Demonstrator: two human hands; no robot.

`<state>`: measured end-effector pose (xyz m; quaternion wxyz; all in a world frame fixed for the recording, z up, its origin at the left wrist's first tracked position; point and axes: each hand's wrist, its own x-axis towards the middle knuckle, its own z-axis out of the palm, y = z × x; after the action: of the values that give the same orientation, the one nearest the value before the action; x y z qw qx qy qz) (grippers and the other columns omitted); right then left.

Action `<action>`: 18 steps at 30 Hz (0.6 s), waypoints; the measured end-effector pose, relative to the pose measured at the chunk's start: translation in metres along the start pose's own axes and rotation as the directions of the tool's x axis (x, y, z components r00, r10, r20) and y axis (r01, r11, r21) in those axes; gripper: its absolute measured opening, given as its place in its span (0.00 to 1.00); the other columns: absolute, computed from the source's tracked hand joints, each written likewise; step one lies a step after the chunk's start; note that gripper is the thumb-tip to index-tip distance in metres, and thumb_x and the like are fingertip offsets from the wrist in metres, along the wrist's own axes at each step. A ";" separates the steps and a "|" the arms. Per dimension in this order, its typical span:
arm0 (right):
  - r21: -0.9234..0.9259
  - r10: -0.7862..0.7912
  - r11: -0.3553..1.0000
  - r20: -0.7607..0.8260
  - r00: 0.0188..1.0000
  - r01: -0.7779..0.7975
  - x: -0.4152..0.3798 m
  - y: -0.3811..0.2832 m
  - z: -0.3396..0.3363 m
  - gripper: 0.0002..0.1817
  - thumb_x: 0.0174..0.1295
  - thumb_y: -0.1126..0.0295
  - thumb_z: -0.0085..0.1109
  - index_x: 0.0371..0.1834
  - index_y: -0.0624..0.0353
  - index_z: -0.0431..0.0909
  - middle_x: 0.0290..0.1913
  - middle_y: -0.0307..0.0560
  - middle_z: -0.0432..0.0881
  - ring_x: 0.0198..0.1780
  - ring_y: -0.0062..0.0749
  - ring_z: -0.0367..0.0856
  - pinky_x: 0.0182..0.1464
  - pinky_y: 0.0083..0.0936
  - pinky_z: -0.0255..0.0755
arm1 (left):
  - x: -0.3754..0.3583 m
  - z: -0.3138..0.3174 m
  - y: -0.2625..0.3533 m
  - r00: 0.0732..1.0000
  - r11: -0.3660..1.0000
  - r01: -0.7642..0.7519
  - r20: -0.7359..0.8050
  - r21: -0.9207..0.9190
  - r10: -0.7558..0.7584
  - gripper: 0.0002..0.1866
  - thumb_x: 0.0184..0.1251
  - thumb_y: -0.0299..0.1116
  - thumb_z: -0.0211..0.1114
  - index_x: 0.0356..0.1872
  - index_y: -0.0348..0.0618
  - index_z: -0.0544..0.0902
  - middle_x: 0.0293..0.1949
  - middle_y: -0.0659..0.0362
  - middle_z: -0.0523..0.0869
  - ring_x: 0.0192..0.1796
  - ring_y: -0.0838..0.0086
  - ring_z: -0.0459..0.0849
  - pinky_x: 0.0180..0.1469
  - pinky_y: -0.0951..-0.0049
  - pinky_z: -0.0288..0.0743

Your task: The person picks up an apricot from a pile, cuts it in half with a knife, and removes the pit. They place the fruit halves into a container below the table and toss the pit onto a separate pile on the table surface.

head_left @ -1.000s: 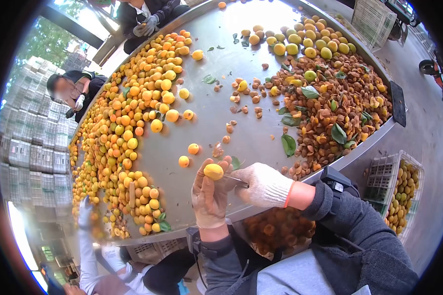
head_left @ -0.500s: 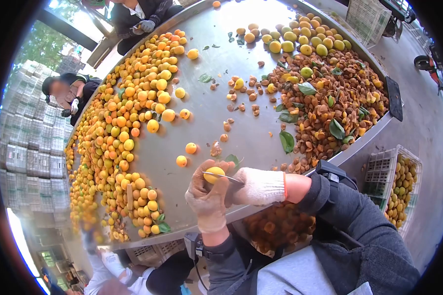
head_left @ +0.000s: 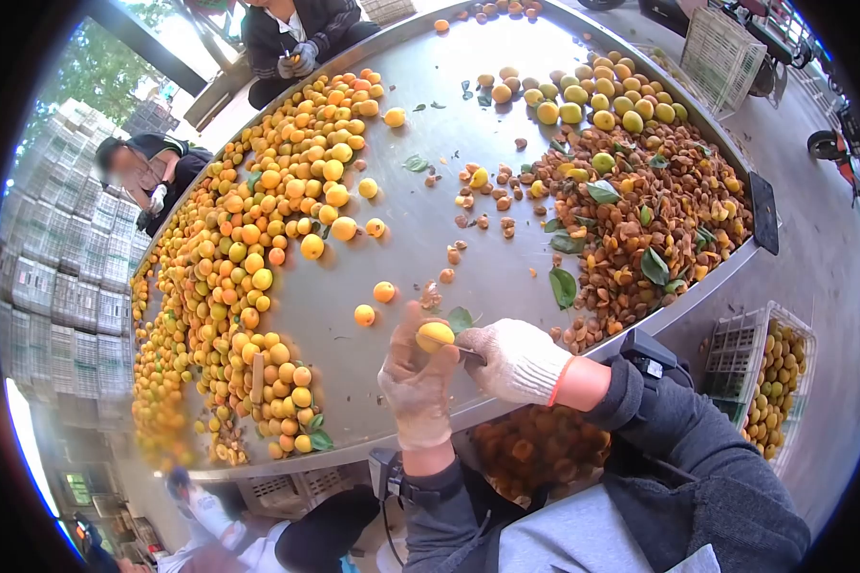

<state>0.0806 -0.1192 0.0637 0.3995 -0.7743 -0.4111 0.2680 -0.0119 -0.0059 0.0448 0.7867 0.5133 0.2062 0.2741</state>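
Note:
Near the table's front edge, my gloved left hand (head_left: 417, 399) pinches a yellow apricot (head_left: 435, 335) between thumb and fingers. A white knit glove covers my right hand (head_left: 524, 363), which is closed round a small knife (head_left: 470, 354). Little of its blade shows, at the apricot's lower right side; the handle is hidden in the glove. Just behind the fruit lie a green leaf (head_left: 460, 319) and a scrap of brown pulp (head_left: 431, 298). Two loose apricots (head_left: 364, 315) rest on the metal to the left of my hands.
Whole apricots (head_left: 258, 258) cover the metal table's (head_left: 411, 229) left side. Pits and scraps (head_left: 631, 220) are heaped at right, with greener fruit (head_left: 631, 95) behind. A crate of fruit (head_left: 760, 382) stands on the floor at right. Co-workers (head_left: 301, 43) sit along the far and left edges.
The blade lay across the apricot's front; now it shows only at the fruit's right side, and the fruit looks turned. The whole view has shifted slightly.

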 end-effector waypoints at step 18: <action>0.290 -0.119 0.957 0.286 0.951 0.033 0.021 0.025 -0.018 0.11 0.58 0.68 0.57 0.38 0.64 0.82 0.21 0.40 0.75 0.28 0.24 0.76 0.33 0.25 0.72 | 0.013 0.002 0.003 0.947 0.888 -0.311 0.027 0.337 0.321 0.42 0.62 0.21 0.67 0.75 0.42 0.53 0.52 0.52 0.81 0.57 0.68 0.79 0.59 0.69 0.74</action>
<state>0.1158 -0.1171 0.0507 0.4486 -0.6433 -0.4544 0.4225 -0.0016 0.0025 0.0476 0.6289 0.6629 0.1751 0.3665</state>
